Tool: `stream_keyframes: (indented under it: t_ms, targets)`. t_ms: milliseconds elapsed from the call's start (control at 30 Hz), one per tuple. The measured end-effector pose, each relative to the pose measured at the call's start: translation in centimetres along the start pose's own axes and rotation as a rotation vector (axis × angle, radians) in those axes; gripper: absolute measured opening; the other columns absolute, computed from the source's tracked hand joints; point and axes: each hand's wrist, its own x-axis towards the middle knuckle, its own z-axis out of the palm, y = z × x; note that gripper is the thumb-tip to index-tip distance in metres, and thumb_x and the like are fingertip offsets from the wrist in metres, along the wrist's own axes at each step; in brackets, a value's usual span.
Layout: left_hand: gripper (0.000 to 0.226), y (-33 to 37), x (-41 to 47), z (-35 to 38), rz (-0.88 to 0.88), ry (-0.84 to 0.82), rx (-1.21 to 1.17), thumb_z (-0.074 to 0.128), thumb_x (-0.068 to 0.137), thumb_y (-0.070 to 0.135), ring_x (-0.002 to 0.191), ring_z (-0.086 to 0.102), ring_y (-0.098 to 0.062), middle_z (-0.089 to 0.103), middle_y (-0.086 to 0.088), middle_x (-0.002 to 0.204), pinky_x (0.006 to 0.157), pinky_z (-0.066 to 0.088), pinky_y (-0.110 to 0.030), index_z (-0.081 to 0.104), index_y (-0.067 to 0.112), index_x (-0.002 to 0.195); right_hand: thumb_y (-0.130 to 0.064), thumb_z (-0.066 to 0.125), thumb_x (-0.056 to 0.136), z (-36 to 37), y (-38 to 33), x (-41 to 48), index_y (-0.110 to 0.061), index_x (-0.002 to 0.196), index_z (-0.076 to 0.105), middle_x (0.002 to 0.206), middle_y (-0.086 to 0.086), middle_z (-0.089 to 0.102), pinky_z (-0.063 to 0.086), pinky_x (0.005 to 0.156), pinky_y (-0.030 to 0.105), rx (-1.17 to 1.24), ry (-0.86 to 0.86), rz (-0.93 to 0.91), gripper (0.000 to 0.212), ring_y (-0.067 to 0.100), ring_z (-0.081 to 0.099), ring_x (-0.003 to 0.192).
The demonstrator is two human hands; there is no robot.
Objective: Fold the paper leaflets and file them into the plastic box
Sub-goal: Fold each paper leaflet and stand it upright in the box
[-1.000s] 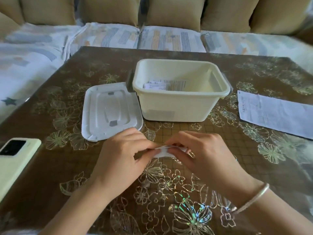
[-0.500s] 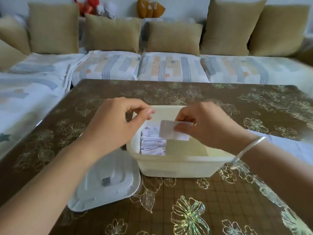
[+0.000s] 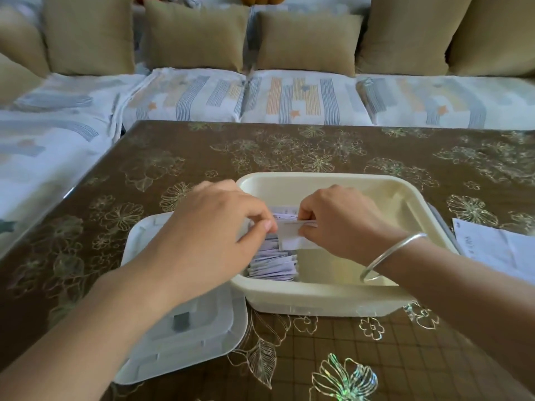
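White folded leaflet (image 3: 291,237) sits low in the cream plastic box (image 3: 333,299), just above the row of folded papers (image 3: 273,263). My right hand (image 3: 341,224) pinches it. My left hand (image 3: 211,235) curls at its left edge; I cannot tell if it grips.

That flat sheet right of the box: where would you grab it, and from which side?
Probably its left edge, nearest the plastic box, reached from the box side by the right hand. The unfolded leaflet lies flat on the table, offering nothing to wrap round, so pinch up a corner there. Its right part is out of view.
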Motion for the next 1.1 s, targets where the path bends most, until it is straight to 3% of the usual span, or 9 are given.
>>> stream_keyframes:
  t_ms: [100,167,300,500,600,733,867,1100]
  targets:
    - [0.024,1.4,0.6,0.1,0.031,-0.176,0.119,0.047,0.095,0.038,0.083,0.056,-0.005,0.065,0.014,0.084,0.079,0.045,-0.028,0.069,0.033,0.088,-0.026,0.061,0.082,0.2,-0.1,0.0,-0.024,0.091,0.069,0.089,0.002,0.067,0.034,0.060,0.025,-0.022,0.015,0.015,0.011,0.026,0.053,0.073]
    - [0.028,2.0,1.5,0.8,0.053,-0.289,0.263,0.044,0.096,0.035,0.075,0.055,-0.014,0.063,0.006,0.079,0.071,0.048,-0.032,0.068,0.025,0.087,-0.024,0.061,0.081,0.2,-0.2,0.0,-0.023,0.091,0.067,0.090,0.003,0.066,0.035,0.060,0.027,-0.036,0.002,0.020,0.012,0.029,0.058,0.078]
    - [0.029,2.2,3.4,2.0,0.000,-0.478,0.380,0.045,0.094,0.022,0.058,0.042,-0.014,0.047,0.001,0.066,0.050,0.031,-0.029,0.049,0.018,0.065,-0.022,0.059,0.080,0.0,0.1,-0.4,-0.019,0.092,0.065,0.092,0.007,0.065,0.035,0.061,0.028,-0.071,-0.010,0.035,0.014,0.031,0.058,0.082]
    - [0.026,2.3,3.9,2.8,-0.008,-0.524,0.498,0.048,0.088,0.012,0.055,0.036,-0.013,0.043,0.002,0.064,0.047,0.024,-0.028,0.043,0.018,0.062,-0.023,0.062,0.080,-0.1,-0.2,-0.7,-0.017,0.096,0.064,0.094,0.007,0.064,0.037,0.061,0.028,-0.114,-0.029,0.012,0.017,0.030,0.053,0.076]
    - [0.020,2.0,4.1,2.9,0.003,-0.547,0.491,0.047,0.087,0.013,0.059,0.043,-0.015,0.049,0.001,0.069,0.048,0.026,-0.028,0.053,0.019,0.070,-0.024,0.060,0.083,-0.3,-0.6,-0.7,-0.016,0.095,0.063,0.093,0.007,0.063,0.036,0.061,0.028,-0.136,-0.043,-0.021,0.014,0.028,0.047,0.073]
    - [0.026,1.6,4.2,2.8,-0.005,-0.587,0.441,0.046,0.091,0.020,0.082,0.058,-0.021,0.065,0.000,0.092,0.060,0.040,-0.029,0.070,0.026,0.100,-0.020,0.056,0.088,-0.2,-1.6,-0.3,-0.019,0.091,0.060,0.093,0.005,0.063,0.034,0.061,0.029,-0.175,-0.002,-0.081,0.005,0.025,0.045,0.071]
    - [0.028,1.6,4.0,2.7,0.010,-0.587,0.419,0.046,0.093,0.023,0.090,0.059,-0.021,0.068,0.003,0.099,0.076,0.048,-0.032,0.070,0.029,0.106,-0.022,0.059,0.089,0.3,-2.1,0.7,-0.022,0.082,0.055,0.090,0.004,0.062,0.035,0.061,0.029,-0.190,0.040,-0.118,0.008,0.027,0.061,0.087]
    - [0.028,1.5,4.0,2.6,0.001,-0.621,0.404,0.046,0.094,0.022,0.089,0.060,-0.022,0.069,0.001,0.101,0.072,0.046,-0.029,0.071,0.026,0.107,-0.012,0.060,0.081,1.2,-2.5,1.5,-0.015,0.064,0.045,0.060,0.000,0.043,0.037,0.055,0.028,0.014,-0.103,-0.093,0.023,0.026,0.048,0.064]
